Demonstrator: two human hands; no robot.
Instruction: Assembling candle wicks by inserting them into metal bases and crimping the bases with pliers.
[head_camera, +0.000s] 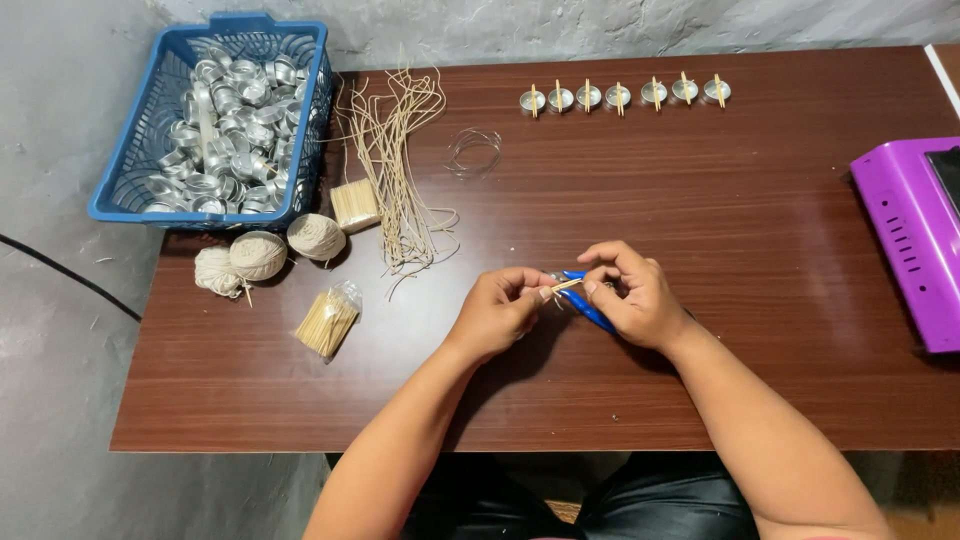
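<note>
My left hand (500, 308) pinches one end of a short wooden stick (566, 285) above the brown table (760, 300). My right hand (632, 295) grips a blue-handled tool (588, 310), whose handles poke out below the fingers, and its fingertips meet the stick's other end. Both hands hover close together over the table's middle. A small metal piece seems to sit between the fingers, mostly hidden.
A blue basket (130, 150) of small metal cups stands at the back left. Beside it lie wick strands (400, 160), three twine balls (258, 255), two stick bundles (327, 322), a wire coil (473, 150). A row of cups with sticks (622, 95) lines the far edge; a purple device (910, 240) sits right.
</note>
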